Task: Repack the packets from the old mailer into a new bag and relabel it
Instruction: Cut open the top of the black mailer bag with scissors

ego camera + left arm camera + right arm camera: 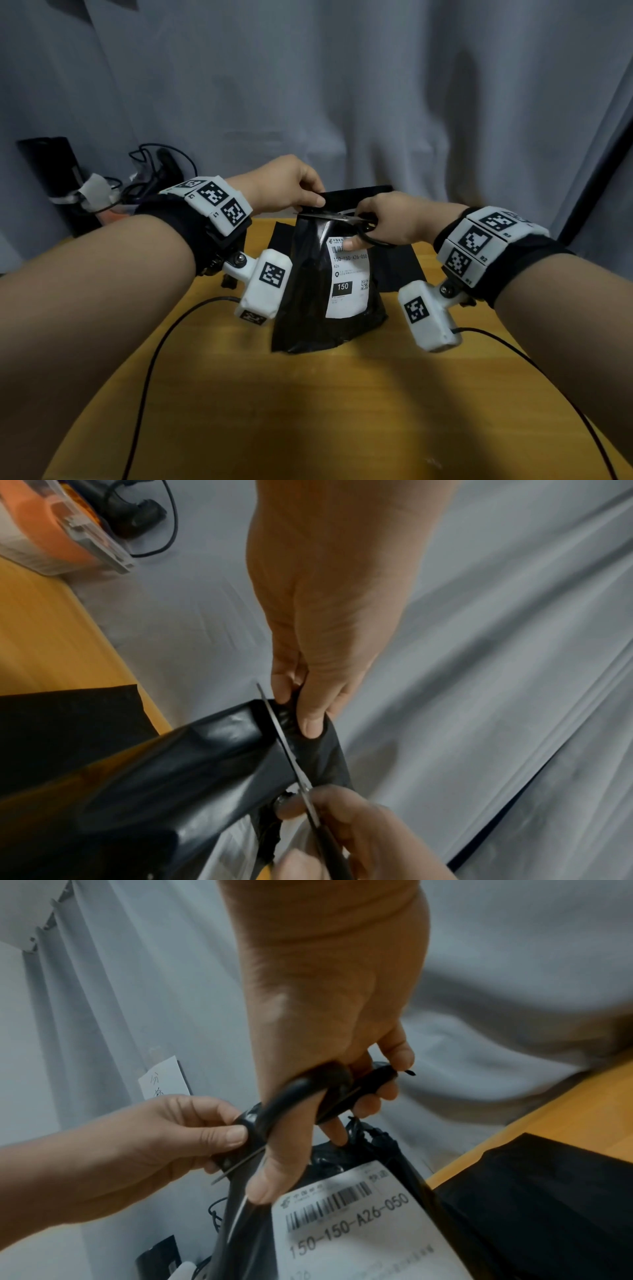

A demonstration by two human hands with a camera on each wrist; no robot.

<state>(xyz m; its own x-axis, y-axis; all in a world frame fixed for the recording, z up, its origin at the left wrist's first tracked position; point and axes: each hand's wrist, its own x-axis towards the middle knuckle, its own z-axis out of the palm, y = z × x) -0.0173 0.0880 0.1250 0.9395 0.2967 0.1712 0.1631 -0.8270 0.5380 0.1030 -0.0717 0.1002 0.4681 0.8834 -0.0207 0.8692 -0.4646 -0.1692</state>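
Closest in, bare yellow wooden surface (308, 411) with two thin black cables (150, 370) trailing across it from the wrist rigs. Just beyond, the old black mailer (308, 291) stands upright on that surface, bulging, held up by its top edge. Its white shipping label (349, 277) faces the camera: a barcode, then "150-150-A26-050", "A26" beneath, a black box reading "150" and a small QR code; the finer print is too small to read. The right hand (387, 219) has its grip clamped on the black handles of the scissors (342, 216), thumb through one loop, fingers curled through the other, and the thumb tip rests on the label's top edge. The blades lie across the mailer's neck just under the top strip, closed or nearly so, with the tip poking out past the far side in the left wrist view. The left hand (291, 188) pinches that top strip tight between thumb and fingers, its grip clamped on the plastic right beside the blade. Behind the mailer a flat black bag (397, 270) lies on the surface, partly hidden by it. Off the left edge sits clutter: a clear box with something orange inside (51, 534), tangled black cords (154, 164), a dark upright box (51, 178). At the back, grey curtain (342, 85) fills everything, with a small handwritten paper note (164, 1080) pinned on it, not legible.
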